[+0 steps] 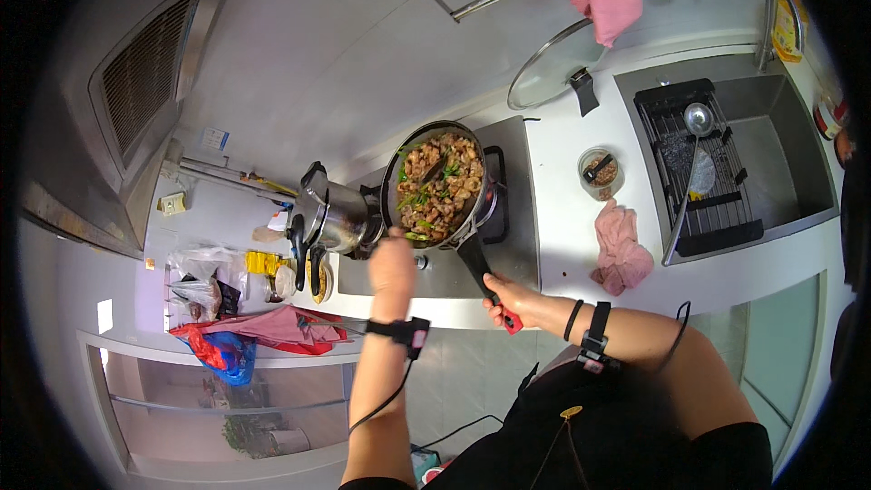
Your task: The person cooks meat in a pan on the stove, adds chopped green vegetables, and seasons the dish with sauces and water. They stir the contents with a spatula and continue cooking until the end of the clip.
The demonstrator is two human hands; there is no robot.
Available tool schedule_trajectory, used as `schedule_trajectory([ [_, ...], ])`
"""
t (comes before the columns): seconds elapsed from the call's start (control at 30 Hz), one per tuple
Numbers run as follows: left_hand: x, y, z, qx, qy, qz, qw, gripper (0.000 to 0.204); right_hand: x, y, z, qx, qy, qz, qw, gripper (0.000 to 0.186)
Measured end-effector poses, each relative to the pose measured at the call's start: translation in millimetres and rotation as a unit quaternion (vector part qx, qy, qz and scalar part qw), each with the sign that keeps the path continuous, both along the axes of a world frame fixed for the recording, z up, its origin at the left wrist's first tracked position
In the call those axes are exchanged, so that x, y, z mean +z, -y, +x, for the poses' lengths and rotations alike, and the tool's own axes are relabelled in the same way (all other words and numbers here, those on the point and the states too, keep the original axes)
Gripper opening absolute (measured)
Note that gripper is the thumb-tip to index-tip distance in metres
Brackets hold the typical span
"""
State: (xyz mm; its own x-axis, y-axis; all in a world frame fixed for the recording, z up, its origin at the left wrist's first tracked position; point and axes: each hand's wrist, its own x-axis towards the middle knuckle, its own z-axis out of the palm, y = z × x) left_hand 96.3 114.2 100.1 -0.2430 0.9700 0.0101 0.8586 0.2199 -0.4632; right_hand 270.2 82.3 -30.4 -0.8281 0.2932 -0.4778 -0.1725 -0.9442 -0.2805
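Note:
A black frying pan (388, 183) sits on the stove, filled with browned chopped meat and green pepper pieces (440, 200). My right hand (513, 299) is wrapped round its long black handle (474, 263), which has a red tip. Beside the pan's near left rim, my left hand (391, 270) is closed and slightly blurred. It lines up with a dark spatula (435, 170) whose head lies in the food; the grip itself is mostly hidden.
Left of the pan stands a steel pressure cooker (340, 216). A glass lid (553, 63) leans on the wall. Right of the stove are a jar (601, 172) and a pink cloth (621, 249). A ladle (699, 120) rests on the sink's rack (706, 209). Bags (204, 268) lie left.

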Motion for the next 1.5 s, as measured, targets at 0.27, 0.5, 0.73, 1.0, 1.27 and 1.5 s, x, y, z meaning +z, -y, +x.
schedule_trajectory([
  [0.27, 0.6, 76.0, -27.1, -0.016, 0.048, -0.087, 0.995, 0.036, 2.6, -4.3, 3.4, 0.01, 0.003, -0.04, 0.999, 0.024],
  [0.5, 115.2, 93.4, -57.9, -0.105, -0.013, -0.048, 0.993, 0.041, 3.5, -9.8, 9.5, 0.015, -0.022, -0.052, 0.998, 0.027],
  [0.73, 3.4, 31.1, -58.9, -0.078, 0.007, -0.029, 0.996, 0.027, 3.0, -9.9, 9.0, 0.01, -0.015, -0.044, 0.999, 0.024],
  [1.0, 79.0, 46.1, -87.9, -0.069, 0.093, 0.043, 0.992, 0.025, 2.4, -11.1, 10.7, 0.008, -0.01, -0.044, 0.999, 0.019],
  [1.27, 38.3, -17.4, -141.9, 0.165, 0.097, -0.011, 0.982, 0.025, 0.7, -11.6, 12.8, 0.021, -0.009, -0.043, 0.999, 0.022],
  [1.5, 26.9, -24.5, -102.5, 0.072, 0.153, 0.01, 0.986, 0.022, -0.5, -11.7, 13.5, 0.027, -0.004, -0.058, 0.998, 0.023],
])
